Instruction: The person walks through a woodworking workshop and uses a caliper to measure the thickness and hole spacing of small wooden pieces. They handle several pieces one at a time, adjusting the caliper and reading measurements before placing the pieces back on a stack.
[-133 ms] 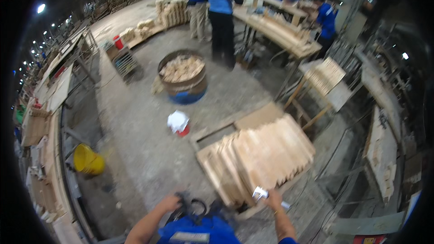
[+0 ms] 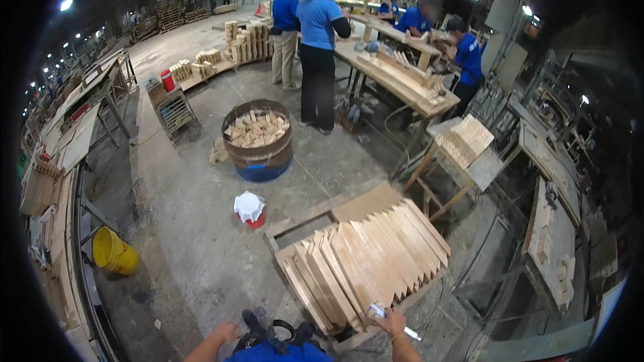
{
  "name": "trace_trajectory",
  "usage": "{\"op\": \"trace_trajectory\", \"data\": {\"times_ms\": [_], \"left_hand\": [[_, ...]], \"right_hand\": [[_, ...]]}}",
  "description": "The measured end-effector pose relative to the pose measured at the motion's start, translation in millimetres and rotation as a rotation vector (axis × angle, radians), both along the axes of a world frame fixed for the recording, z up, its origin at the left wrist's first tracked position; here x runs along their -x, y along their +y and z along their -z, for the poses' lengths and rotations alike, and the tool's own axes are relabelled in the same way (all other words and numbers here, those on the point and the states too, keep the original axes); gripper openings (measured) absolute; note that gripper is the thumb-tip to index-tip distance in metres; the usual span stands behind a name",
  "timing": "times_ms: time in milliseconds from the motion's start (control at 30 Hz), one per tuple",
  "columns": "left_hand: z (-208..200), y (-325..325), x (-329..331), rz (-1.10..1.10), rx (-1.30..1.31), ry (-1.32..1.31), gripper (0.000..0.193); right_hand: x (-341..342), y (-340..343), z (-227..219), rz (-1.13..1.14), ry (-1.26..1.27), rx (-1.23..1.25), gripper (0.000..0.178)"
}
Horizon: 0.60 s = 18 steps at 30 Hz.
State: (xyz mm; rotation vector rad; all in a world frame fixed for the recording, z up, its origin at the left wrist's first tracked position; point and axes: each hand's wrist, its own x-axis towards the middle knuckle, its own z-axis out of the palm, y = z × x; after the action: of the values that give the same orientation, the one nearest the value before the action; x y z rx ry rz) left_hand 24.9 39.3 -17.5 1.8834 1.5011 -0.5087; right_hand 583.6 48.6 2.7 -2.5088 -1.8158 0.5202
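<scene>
My right hand (image 2: 391, 322) grips a silver caliper (image 2: 414, 334) over the near edge of the stacked boards. These pale wooden boards (image 2: 382, 248) lie side by side on a low pallet (image 2: 272, 236), their near ends making a jagged, zigzag edge. Several boards on the left lean apart from the rest. At my left side, my left hand (image 2: 225, 331) hangs above the floor with loosely bent fingers, touching nothing that I can see. My dark shoes (image 2: 253, 322) show between my arms.
A rusty drum (image 2: 258, 154) of wood offcuts stands ahead, with a white-covered red bucket (image 2: 249, 208) nearer. To the left is a yellow bucket (image 2: 115, 252). Co-workers in blue (image 2: 316, 23) stand by a long workbench (image 2: 396, 80). A small table (image 2: 484, 169) holds wooden pieces at right.
The whole view has shifted, with more of the far room showing and the blur gone. My right hand still holds the caliper at the boards' near edge.
</scene>
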Motion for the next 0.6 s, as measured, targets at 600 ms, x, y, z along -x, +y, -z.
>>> {"op": "trace_trajectory", "data": {"times_ms": [600], "left_hand": [[-19.0,-4.0,1.9,-0.789,-0.252,-0.448,0.036]], "right_hand": [[258.2,107.1,-426.3,-1.230,1.778,-1.114,0.025]]}}
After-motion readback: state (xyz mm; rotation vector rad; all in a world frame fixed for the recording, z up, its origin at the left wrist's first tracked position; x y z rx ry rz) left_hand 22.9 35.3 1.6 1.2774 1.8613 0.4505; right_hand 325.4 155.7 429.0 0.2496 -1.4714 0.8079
